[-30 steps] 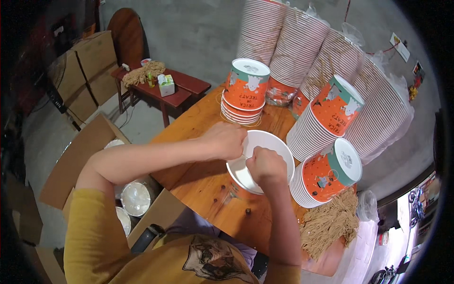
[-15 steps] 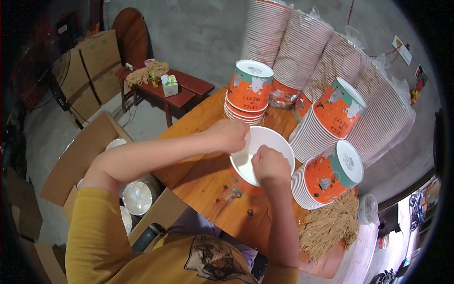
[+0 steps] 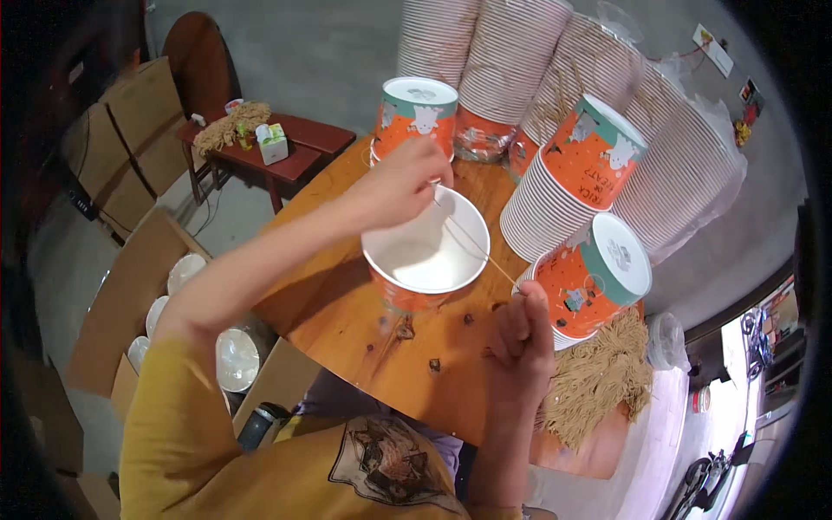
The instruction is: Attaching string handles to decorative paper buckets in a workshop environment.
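Note:
An open paper bucket (image 3: 412, 300), white inside and orange outside, stands upright on the wooden table in front of me. My left hand (image 3: 406, 184) is closed in a pinch on a thin tan cord (image 3: 501, 270) at the bucket's far rim. From there the cord slants across the bucket's opening to my right hand (image 3: 523, 334). That hand, off the bucket's near right side, pinches the cord between thumb and fingers. Whether the cord passes through the bucket's wall is hidden by my left hand.
Stacks of printed orange-and-green buckets (image 3: 598, 160) stand upside down right and behind. A pile of tan cords (image 3: 598, 381) lies at the table's right edge. Tall bagged bucket stacks (image 3: 511, 65) line the wall. A cardboard box (image 3: 130, 303) with buckets sits on the left.
My hands have moved apart. The right one has left the bucket's rim toward the lower right, and the cord now shows stretched between them. The whole view has shifted slightly.

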Demonstrator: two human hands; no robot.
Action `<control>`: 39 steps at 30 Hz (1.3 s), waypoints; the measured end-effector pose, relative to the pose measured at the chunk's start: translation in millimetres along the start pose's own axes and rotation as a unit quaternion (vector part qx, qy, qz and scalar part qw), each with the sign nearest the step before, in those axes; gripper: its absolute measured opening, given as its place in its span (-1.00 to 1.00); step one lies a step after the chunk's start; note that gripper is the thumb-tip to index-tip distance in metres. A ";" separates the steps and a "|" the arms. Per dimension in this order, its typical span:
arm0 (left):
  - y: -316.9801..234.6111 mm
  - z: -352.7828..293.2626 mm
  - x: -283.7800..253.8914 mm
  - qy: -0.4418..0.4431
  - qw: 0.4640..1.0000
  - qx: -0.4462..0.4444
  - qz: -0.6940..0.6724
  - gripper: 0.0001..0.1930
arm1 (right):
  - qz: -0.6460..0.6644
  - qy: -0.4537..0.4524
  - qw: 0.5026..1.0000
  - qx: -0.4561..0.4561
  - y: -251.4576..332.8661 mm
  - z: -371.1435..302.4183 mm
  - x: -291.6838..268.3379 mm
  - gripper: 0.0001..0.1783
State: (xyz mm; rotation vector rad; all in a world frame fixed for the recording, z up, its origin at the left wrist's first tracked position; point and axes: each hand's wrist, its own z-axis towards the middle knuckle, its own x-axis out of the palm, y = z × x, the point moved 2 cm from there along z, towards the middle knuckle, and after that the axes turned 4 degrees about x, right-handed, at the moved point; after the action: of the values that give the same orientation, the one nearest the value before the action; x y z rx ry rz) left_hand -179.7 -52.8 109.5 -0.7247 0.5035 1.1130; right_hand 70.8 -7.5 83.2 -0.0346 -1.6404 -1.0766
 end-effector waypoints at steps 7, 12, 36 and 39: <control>-157.0 -100.5 32.1 0.012 0.840 -0.266 -0.473 -0.52 | 0.057 0.033 0.997 0.030 -31.0 -3.2 16.8 -0.78; -149.5 -123.0 43.9 0.024 0.752 -0.351 -0.557 -0.57 | 0.043 -0.043 0.998 0.000 -29.0 -8.6 20.9 -0.79; -141.7 -151.9 38.5 0.112 0.776 -0.437 -0.441 -0.78 | -0.075 -0.086 0.993 -0.021 -31.2 6.0 -44.1 -0.80; -135.6 -147.4 32.8 0.106 0.842 -0.402 -0.343 -0.80 | -0.147 -0.110 0.981 -0.058 -32.6 6.5 -64.4 -0.80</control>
State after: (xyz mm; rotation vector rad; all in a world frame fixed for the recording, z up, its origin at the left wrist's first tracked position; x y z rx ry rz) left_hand -43.2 -176.4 24.3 -1.6289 -0.1020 0.5164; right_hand 73.2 9.0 12.7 0.0137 -1.8172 -1.4366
